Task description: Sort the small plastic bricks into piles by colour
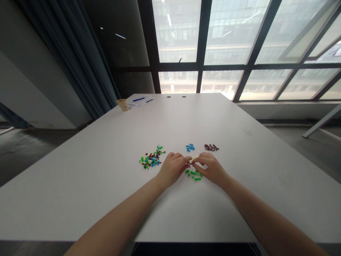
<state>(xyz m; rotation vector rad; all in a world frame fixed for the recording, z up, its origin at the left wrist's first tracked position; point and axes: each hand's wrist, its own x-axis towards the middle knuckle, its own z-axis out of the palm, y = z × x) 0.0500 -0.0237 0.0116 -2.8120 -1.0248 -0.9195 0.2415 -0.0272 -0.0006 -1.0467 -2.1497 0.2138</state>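
Observation:
My left hand (174,167) and my right hand (210,166) meet over the white table, thumbs and fingers pinched close together. Between their fingertips is a small dark brown brick (190,164), which both hands grip; its exact shape is too small to make out. Just beyond the fingers lie pale yellow bricks (195,157), partly hidden by my hands. On the near side, green bricks (193,173) are spread below the fingertips. Farther off sit a blue group of bricks (190,147) and a dark brown group (211,147).
A mixed pile of coloured bricks (151,160) lies left of my left hand. At the table's (112,170) far left stand a tan paper cup (123,105) and papers (142,103) with a blue pen (139,99). Windows line the far side.

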